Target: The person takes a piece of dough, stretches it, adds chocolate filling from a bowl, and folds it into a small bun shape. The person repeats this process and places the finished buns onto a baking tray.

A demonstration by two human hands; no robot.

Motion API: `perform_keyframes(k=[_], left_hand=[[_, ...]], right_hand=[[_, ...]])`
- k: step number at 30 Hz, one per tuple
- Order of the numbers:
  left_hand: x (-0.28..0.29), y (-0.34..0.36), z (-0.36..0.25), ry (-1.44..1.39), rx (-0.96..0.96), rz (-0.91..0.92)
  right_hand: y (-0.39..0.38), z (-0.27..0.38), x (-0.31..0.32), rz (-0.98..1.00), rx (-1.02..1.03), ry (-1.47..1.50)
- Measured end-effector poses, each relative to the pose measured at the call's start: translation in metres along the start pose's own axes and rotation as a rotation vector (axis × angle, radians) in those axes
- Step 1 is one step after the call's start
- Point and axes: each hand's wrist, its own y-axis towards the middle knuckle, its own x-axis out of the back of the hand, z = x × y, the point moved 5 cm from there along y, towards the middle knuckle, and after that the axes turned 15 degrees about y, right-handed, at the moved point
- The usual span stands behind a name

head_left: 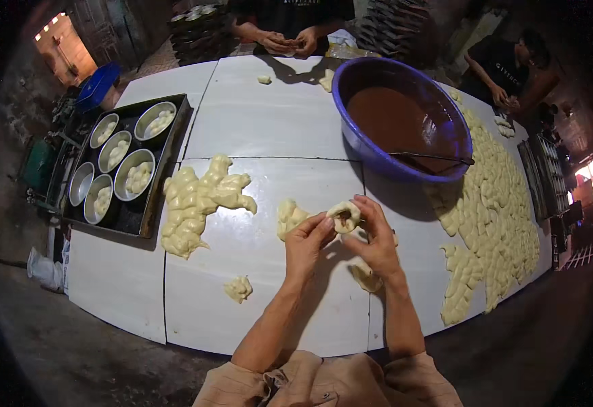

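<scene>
Between my two hands, above the white table, is a small piece of pale dough with brown filling in its hollow. My left hand pinches its left edge, while the fingers of my right hand curl round its right side. Just beyond my left hand lies a lump of dough. Another flattened dough piece rests partly hidden beneath my right wrist. A small dough scrap sits left of my left forearm, and a larger mass of joined dough pieces spreads farther left.
A purple basin of brown filling, with a dark stick-like utensil across it, stands beyond my right hand. Many dough pieces cover the table's right side. A black tray holds several round tins at left. Two people work across the table.
</scene>
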Motion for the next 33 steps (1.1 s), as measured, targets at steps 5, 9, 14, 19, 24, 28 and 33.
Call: perform_keyframes(k=[5, 9, 14, 19, 24, 28, 33], left_hand=[[0.005, -0.013, -0.014, 0.098, -0.143, -0.039], [0.013, -0.009, -0.024, 0.191, -0.156, -0.045], [0.028, 0.001, -0.043, 0.279, 0.031, 0.166], [0.034, -0.009, -0.047, 0.267, -0.010, 0.203], [0.037, -0.016, -0.043, 0.240, -0.124, 0.234], [0.035, -0.021, -0.030, 0.229, -0.144, 0.296], [0.030, -0.037, -0.026, 0.210, -0.150, 0.324]], right_hand=[[-0.016, -0.004, -0.029, -0.073, 0.163, -0.324], [-0.012, -0.013, -0.035, -0.162, 0.039, -0.168], [-0.019, -0.021, -0.038, -0.010, -0.308, 0.271], [-0.024, -0.001, -0.050, 0.148, -0.089, 0.020], [-0.028, -0.003, -0.051, -0.027, 0.144, 0.011], [-0.036, -0.012, -0.056, -0.229, 0.238, 0.198], [-0.039, -0.012, -0.049, -0.256, 0.416, -0.125]])
